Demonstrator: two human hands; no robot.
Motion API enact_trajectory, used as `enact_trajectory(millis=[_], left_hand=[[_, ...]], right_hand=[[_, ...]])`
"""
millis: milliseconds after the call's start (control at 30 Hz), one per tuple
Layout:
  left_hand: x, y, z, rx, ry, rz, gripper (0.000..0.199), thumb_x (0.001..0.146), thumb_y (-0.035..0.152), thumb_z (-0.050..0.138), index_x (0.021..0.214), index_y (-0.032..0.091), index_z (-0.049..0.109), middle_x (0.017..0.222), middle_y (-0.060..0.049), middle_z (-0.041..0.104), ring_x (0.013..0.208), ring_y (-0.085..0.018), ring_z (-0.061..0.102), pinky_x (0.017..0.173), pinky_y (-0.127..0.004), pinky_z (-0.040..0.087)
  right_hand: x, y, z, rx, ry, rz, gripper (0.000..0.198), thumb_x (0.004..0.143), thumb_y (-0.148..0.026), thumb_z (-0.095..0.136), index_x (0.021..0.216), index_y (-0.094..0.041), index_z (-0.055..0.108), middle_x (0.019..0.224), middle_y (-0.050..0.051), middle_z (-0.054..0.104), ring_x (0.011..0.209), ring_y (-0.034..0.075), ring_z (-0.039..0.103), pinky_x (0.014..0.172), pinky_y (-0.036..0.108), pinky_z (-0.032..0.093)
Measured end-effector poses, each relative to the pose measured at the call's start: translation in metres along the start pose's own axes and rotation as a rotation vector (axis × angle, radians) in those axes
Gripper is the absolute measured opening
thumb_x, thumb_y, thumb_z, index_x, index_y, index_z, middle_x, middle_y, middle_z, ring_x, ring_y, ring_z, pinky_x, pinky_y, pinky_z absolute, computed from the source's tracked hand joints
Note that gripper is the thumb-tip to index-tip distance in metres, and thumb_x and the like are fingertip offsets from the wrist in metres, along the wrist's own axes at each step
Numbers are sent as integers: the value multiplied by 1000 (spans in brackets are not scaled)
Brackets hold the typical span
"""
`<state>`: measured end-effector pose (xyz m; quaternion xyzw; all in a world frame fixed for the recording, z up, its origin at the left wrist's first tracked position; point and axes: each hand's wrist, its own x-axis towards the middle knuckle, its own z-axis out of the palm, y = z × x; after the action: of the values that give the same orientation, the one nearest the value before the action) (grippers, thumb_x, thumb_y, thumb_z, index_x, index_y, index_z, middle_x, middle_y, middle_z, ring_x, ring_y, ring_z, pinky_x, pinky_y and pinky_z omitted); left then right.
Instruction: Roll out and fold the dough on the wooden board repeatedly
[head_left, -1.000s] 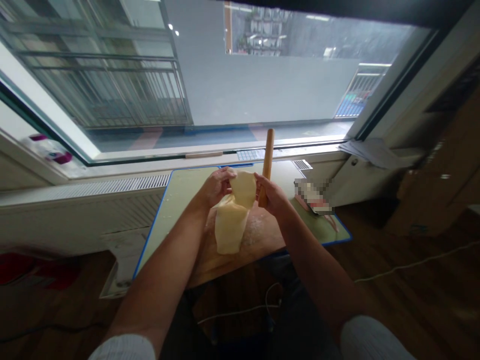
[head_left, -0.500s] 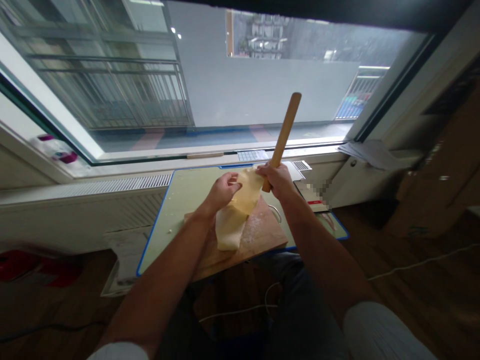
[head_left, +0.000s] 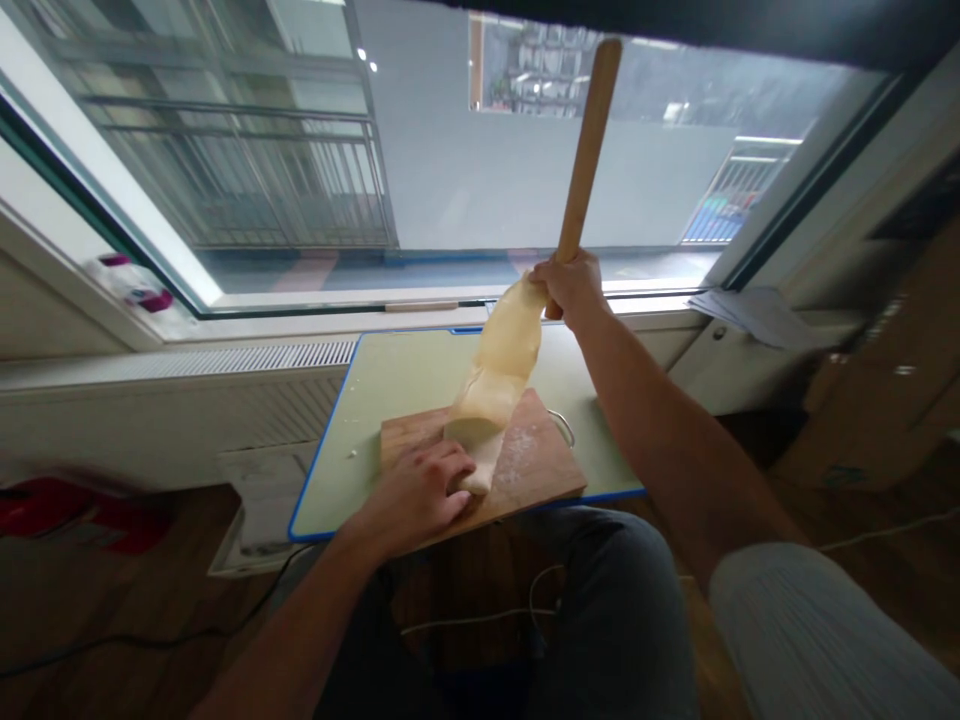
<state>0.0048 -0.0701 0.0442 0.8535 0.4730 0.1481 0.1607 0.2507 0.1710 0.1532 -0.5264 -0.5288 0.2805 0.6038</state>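
A thin, pale sheet of dough point(head_left: 504, 350) stretches from the wooden cutting board point(head_left: 544, 455) up toward the window. My right hand point(head_left: 571, 285) is closed around a wooden rolling pin point(head_left: 589, 150) held nearly upright and also grips the far end of the dough. Low on the board, my left hand point(head_left: 431, 485) is at the near end of the sheet, thumb and fingers closed on its edge. The near part of the dough lies folded on the board; the far part hangs raised in the air. White flour dusts the board's right side.
The cutting board rests on a pale green table point(head_left: 405, 365) with a blue rim; its metal handle point(head_left: 561, 428) sticks out at the right. Behind are a window sill and a radiator grille point(head_left: 300, 355). A bottle with purple parts point(head_left: 139, 285) stands left, papers point(head_left: 757, 310) right.
My right hand has risen with the rolling pin and the dough's far end, stretching the sheet longer. My left hand has dropped from the upper part of the dough to its near end on the board.
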Motion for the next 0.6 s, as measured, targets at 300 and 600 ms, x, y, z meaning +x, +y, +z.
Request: enact_trajectory(millis=[300,600], left_hand=[[6,-3,0,44,30,39,26,94,31,71,119,24,73,114,-5,76,112,-26,67,102,-43,51],[13,-7,-4,78,38,64,20,105,33,57,101,23,73,104,-5,77,102,-24,70,96,-42,52]], right_hand=[[-9,-2,-8,-17,2,-22,31,73,-14,79,83,-25,52,69,-7,50,62,12,56,52,25,48],[-9,-4,-4,-57,-10,-22,27,74,-16,80,85,-24,56,68,-7,49,59,11,53,48,24,45]])
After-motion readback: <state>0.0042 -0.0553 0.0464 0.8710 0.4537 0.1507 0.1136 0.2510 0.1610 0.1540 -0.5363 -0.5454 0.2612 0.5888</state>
